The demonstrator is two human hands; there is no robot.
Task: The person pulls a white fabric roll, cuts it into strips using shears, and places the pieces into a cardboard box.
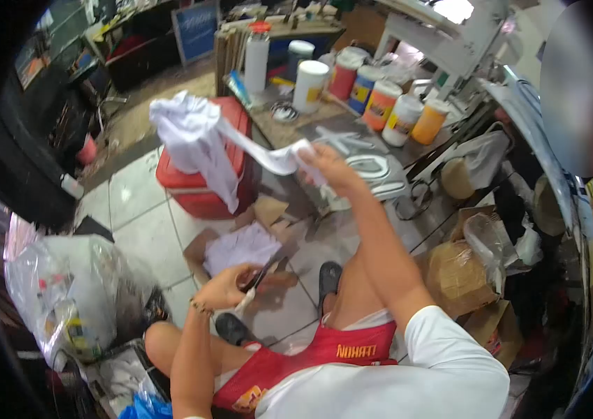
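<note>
Reading the layout from where we sit, our right hand [331,170] is out ahead at the worktop's [268,127] near edge, its fingers pinching the end of a white strip [275,162]. From there the strip's long axis runs off to our left, sagging a little past the fingers and then climbing toward a bunched white cloth [191,133], out of which it seems to come. That cloth is heaped over a red box [191,201] on the tiled floor, one corner hanging down its side, so the bulk lies left of our right hand, well apart from it.

Our left hand [228,288] is lower and closer to our body, curled around a slim dark tool [266,271]; we take it for scissors, though blur hides the detail. The tool points forward and to our right, and the strip passes beyond its tip with a clear gap between them. The right hand is the only one touching the strip; the left is nearer the white sheets [244,248] in the cardboard box [198,253], just ahead of it. White looped pieces [368,167] lie just beside our right forearm.
</note>
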